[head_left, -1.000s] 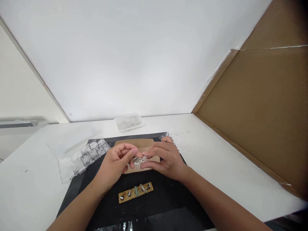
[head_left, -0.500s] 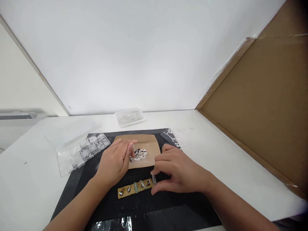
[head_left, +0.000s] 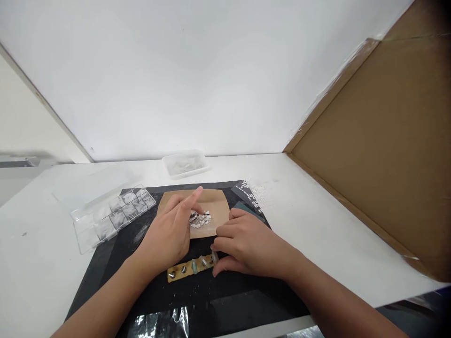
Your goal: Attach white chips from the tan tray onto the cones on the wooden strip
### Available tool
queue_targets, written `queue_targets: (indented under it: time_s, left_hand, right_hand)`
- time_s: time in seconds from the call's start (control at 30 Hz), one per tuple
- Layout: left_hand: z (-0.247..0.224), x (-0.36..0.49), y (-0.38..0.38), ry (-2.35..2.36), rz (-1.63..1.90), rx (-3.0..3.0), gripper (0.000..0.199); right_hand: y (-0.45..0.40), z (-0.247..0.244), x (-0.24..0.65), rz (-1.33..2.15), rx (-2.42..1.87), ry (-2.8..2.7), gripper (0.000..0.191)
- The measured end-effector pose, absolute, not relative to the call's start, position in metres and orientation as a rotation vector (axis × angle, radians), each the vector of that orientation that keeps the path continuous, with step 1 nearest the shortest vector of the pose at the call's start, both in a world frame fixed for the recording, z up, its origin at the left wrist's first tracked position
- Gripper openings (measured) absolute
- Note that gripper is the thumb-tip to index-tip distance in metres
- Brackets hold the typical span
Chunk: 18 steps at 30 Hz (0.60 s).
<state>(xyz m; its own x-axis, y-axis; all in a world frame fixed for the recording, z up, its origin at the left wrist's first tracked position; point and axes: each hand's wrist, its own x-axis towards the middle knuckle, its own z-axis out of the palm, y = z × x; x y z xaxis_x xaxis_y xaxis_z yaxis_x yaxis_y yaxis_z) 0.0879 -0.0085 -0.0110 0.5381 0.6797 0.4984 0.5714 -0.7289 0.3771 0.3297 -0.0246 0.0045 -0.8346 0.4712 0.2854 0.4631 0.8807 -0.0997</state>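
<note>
My right hand [head_left: 243, 241] pinches a small clear false nail tip [head_left: 214, 257] between thumb and fingers. It is at the right end of a yellowish strip [head_left: 179, 277], touching or nearly touching it. Along the strip sit round silver studs [head_left: 183, 269] and translucent nail tips [head_left: 194, 266]. My left hand [head_left: 172, 227] hovers over a brown paper sheet [head_left: 220, 206], index finger stretched out and another finger bent down beside a pile of small white and dark pieces [head_left: 200, 219]. The left thumb is hidden; nothing shows in that hand.
A clear compartment case [head_left: 118, 216] with whitish contents lies open at left. A white plastic tub [head_left: 185, 164] stands at the back. Dark cards with white stickers [head_left: 250, 191] lie beyond my right hand. A black mat [head_left: 211, 310] covers the white table; a cardboard panel [head_left: 369, 155] rises at right.
My right hand has brought the nail tip onto or right beside the strip's right end. My left index finger has lifted and straightened, with another finger lower at the pile. The view has shifted slightly.
</note>
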Motion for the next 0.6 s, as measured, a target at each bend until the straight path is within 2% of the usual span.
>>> queue_targets:
  time_s: [0.1,0.4,0.6]
  left_hand:
    - [-0.0096,0.0887,-0.0094,1.052,0.972,2.601,0.087]
    - [-0.0117,0.0902,-0.0102,1.060,0.985,2.626,0.062]
    - [-0.0110,0.0901,-0.0106,1.045,1.002,2.629,0.057]
  right_hand:
    - [-0.0256,0.0043,0.3288,0.021,-0.707,-2.759,0.043]
    - [-0.0265,0.0027,0.3266,-0.033,-0.723,-2.772,0.046]
    - [-0.0254,0.0020,0.3258,-0.029,-0.734,-2.792,0.050]
